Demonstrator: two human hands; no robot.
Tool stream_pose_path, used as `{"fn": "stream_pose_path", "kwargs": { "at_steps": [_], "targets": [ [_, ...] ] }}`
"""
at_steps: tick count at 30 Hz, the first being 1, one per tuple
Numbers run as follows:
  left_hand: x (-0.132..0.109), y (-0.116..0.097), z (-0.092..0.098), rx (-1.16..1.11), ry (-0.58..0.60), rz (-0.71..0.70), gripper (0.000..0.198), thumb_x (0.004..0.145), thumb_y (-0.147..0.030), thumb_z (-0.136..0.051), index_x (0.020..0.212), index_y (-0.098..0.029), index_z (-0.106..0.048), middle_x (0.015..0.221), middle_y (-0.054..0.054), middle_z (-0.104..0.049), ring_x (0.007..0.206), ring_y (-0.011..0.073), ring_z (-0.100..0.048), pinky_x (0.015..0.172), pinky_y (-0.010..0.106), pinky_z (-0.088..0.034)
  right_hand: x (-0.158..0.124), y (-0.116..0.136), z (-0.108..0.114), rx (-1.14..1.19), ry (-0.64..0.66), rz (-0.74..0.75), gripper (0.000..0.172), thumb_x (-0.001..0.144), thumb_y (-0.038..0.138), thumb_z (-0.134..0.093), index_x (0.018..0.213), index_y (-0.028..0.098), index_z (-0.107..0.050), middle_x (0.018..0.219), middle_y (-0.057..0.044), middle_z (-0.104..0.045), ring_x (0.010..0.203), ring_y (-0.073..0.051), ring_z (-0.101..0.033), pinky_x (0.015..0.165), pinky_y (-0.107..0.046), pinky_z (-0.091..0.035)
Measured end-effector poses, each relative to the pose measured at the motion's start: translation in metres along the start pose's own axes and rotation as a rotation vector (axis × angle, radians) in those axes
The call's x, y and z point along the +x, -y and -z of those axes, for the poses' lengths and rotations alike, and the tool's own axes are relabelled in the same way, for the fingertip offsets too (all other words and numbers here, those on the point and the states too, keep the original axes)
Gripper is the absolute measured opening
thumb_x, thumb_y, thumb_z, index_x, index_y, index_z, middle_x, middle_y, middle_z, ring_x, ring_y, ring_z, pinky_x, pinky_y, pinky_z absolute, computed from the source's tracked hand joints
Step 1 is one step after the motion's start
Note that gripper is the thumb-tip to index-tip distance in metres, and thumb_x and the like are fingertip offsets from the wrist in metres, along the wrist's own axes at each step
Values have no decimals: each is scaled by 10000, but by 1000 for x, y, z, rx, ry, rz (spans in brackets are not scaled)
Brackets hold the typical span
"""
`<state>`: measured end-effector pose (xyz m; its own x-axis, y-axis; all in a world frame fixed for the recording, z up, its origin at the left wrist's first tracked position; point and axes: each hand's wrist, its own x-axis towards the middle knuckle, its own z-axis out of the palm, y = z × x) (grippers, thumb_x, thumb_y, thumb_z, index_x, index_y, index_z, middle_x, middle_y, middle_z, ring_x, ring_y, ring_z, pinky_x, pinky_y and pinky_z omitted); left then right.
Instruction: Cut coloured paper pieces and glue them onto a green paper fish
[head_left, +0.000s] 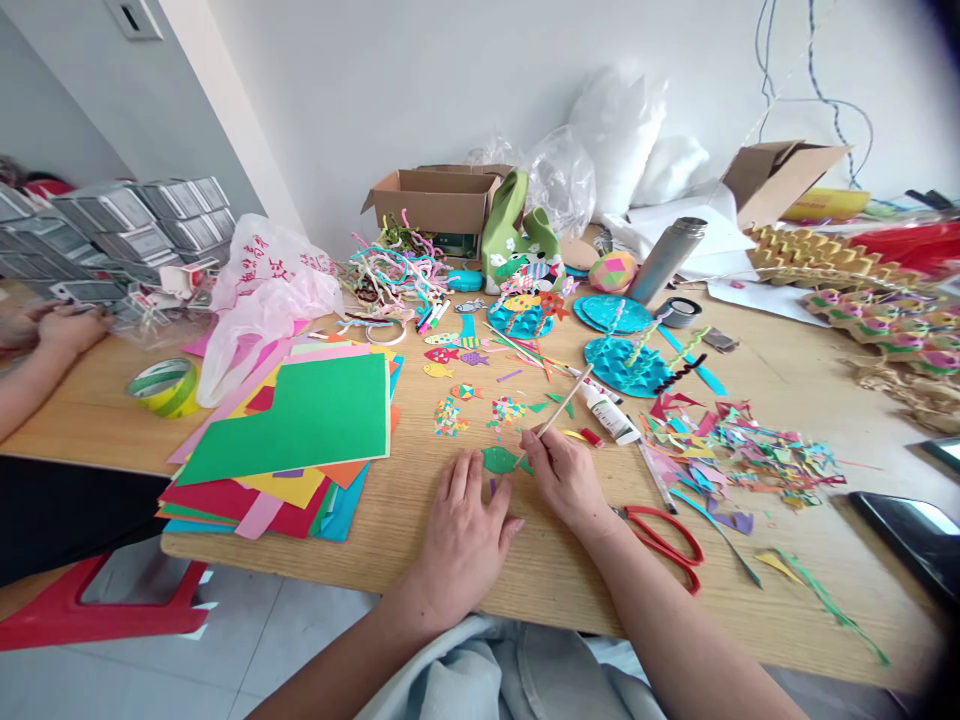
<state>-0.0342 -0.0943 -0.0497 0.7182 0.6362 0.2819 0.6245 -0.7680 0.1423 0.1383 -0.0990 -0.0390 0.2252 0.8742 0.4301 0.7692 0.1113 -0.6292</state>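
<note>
A small green paper fish (497, 460) lies on the table in front of me. My left hand (465, 530) rests flat just beside its near edge, fingers stretched out and holding nothing; the fingertips partly cover the spot there. Pinched in my right hand (566, 480) is a thin pale stick (568, 396), slanting down so its lower end meets the fish near the tail. Beyond the fish are two patches of tiny coloured paper bits (450, 417) and several finished-looking paper fish (466, 391). A white glue tube (611, 415) lies past my right hand, near red-handled scissors (667, 540).
Stacked coloured paper (300, 420) and a tape roll (163, 386) lie left. Paper scraps (750, 450) spread right, near a dark phone-like device (911, 540). Behind stand blue paper discs (626, 365), a steel flask (669, 260) and pipe cleaners (397, 270). Another person's hand (71, 328) is far left.
</note>
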Motion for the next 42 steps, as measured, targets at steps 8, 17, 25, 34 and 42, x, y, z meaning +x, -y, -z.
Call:
{"fn": "stream_pose_path", "kwargs": {
  "at_steps": [8, 17, 25, 34, 42],
  "targets": [
    [1, 0, 0, 2, -8, 3, 403, 872, -409, -519, 1209, -190, -550, 1354, 173, -464, 1308, 326, -360, 1031, 527, -362, 1, -1, -1, 3, -7, -3, 327, 959, 377, -373, 728, 205, -528, 599, -22, -599, 552, -153, -581, 545, -244, -410],
    [1, 0, -1, 4, 5, 5, 411, 880, -418, -502, 1216, -186, -547, 1365, 179, -458, 1318, 323, -356, 1042, 515, -356, 0, -1, -1, 21, -7, -20, 313, 953, 357, -389, 720, 202, -529, 596, -19, -606, 545, -152, -585, 540, -245, -411],
    [1, 0, 0, 3, 11, 3, 436, 881, -423, -497, 1247, -188, -526, 1372, 181, -452, 1334, 328, -341, 1051, 519, -346, 1, -2, -6, 119, -38, -10, 282, 958, 348, -389, 793, 192, -557, 696, -35, -631, 620, -154, -614, 596, -254, -463],
    [1, 0, 1, 9, 27, 9, 447, 874, -422, -512, 1252, -184, -523, 1370, 191, -460, 1333, 326, -349, 1067, 503, -335, 3, 0, -14, 133, 1, 58, 246, 957, 307, -412, 789, 194, -552, 738, -40, -638, 666, -150, -614, 632, -251, -468],
    [1, 0, 0, 4, 20, 5, 437, 875, -425, -508, 1242, -188, -529, 1375, 191, -457, 1339, 327, -344, 1060, 511, -341, 0, -1, -14, 165, 29, 27, 249, 960, 323, -400, 792, 197, -533, 699, -28, -608, 626, -145, -593, 606, -249, -452]
  ]
}}
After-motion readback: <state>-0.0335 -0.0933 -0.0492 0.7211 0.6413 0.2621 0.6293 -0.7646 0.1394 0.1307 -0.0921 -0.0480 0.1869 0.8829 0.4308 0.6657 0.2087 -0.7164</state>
